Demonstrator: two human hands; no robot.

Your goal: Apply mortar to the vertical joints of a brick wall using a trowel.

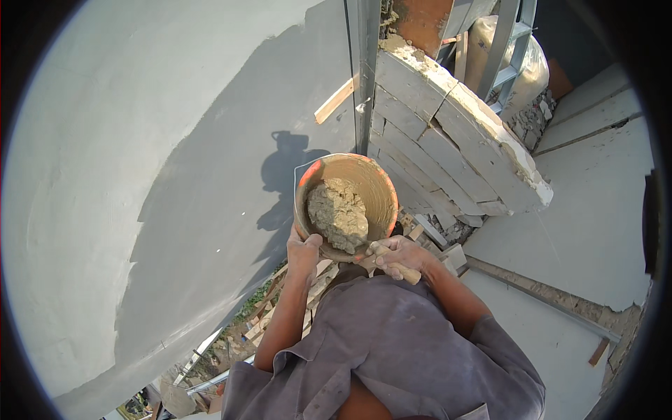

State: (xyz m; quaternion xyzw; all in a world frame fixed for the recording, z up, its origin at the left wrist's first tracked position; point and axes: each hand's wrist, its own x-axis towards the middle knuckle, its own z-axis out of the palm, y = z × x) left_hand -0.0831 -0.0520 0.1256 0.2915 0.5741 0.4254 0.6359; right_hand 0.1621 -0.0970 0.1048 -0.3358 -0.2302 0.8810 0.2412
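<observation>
An orange bucket with a thin wire handle is held in front of my torso. Its inside walls are smeared with wet mortar, and a lumpy grey-brown heap of mortar lies toward its left side. My left hand grips the bucket's near left side, thumb up by the rim. At the near right rim my right hand is closed round the wooden handle of a trowel. The trowel's blade is mostly hidden by the hand and rim. Dried mortar dusts my fingers.
A smooth grey wall stands close on the left. A broken-topped block wall rises ahead right, with a metal ladder and a filled sack behind it. A wood strip juts near the corner post. Rubble and planks lie far below.
</observation>
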